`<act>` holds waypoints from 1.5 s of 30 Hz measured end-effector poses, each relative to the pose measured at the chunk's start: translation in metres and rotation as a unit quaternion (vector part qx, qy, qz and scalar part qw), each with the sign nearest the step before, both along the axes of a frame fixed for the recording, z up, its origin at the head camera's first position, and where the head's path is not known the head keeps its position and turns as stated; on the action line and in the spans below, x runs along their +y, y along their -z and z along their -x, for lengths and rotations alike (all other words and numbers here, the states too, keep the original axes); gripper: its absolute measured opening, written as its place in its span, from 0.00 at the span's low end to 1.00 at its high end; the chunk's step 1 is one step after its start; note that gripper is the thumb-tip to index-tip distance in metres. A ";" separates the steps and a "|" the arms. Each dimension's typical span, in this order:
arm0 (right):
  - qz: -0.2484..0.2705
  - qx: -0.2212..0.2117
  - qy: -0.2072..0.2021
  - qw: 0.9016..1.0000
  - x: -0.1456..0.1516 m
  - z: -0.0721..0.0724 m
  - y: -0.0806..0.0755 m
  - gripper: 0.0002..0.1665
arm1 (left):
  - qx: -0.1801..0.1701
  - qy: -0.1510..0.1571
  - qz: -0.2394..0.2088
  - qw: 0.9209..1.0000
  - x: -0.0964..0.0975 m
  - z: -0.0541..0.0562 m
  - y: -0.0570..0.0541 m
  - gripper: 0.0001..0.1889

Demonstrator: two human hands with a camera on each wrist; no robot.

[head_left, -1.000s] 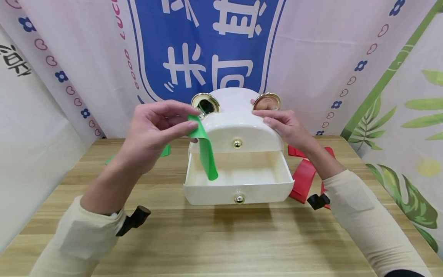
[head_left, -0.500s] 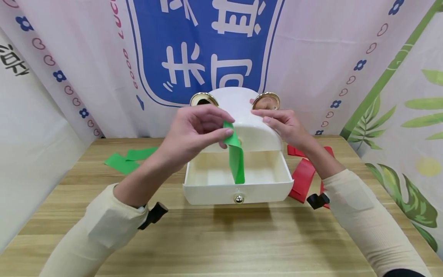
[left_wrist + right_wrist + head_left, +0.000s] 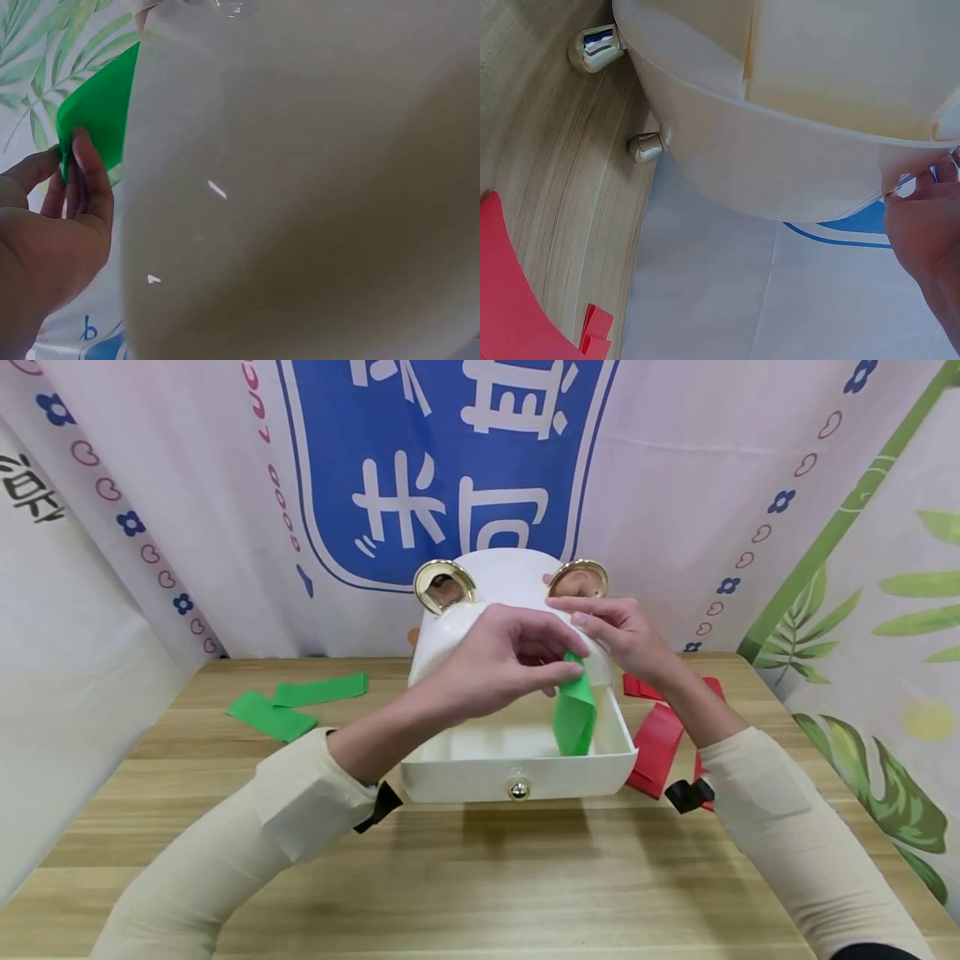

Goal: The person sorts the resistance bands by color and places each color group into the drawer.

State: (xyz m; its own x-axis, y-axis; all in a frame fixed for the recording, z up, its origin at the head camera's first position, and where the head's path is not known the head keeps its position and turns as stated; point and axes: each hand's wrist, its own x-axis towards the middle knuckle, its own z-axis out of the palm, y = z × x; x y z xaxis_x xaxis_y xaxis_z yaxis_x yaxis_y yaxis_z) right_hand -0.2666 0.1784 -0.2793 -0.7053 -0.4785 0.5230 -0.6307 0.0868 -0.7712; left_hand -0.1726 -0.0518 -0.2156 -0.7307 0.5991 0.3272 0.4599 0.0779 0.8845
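A thin green strip [image 3: 575,722] hangs with a bend from the thumb and fingertips of my left hand [image 3: 498,660]. Its lower end overlaps the right side of an open drawer [image 3: 457,781] in the head view. That drawer belongs to a white storage box [image 3: 442,635] with a rounded top, gold knobs and two gold-rimmed eye-like rounds. Seen from the left wrist, the green strip [image 3: 101,105] is pinched beside the pale box wall. My right hand [image 3: 618,627] rests its fingertips on the box's upper right side; the right wrist view shows the fingers at the edge.
Two green strips [image 3: 318,691] lie on the wooden table [image 3: 480,885] left of the box. Several red strips [image 3: 657,747] lie at its right, partly behind my right forearm. A printed curtain [image 3: 675,510] stands behind the table.
My left hand has carried the green strip rightward across the drawer, from its left side to its right side. The two green strips on the table have come into full view. My right hand stays put.
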 end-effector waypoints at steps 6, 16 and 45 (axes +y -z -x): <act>-0.001 0.000 -0.001 1.000 -0.001 0.000 0.002 0.20 | -0.016 0.013 0.027 0.999 0.002 0.005 0.010 0.11; 0.019 -0.006 -0.015 1.000 0.001 0.002 0.001 0.24 | -0.016 -0.009 0.104 0.994 -0.025 0.002 0.026 0.06; 0.021 -0.009 -0.010 1.000 0.000 -0.001 0.001 0.24 | 0.193 -0.105 0.280 0.934 -0.059 -0.011 0.046 0.08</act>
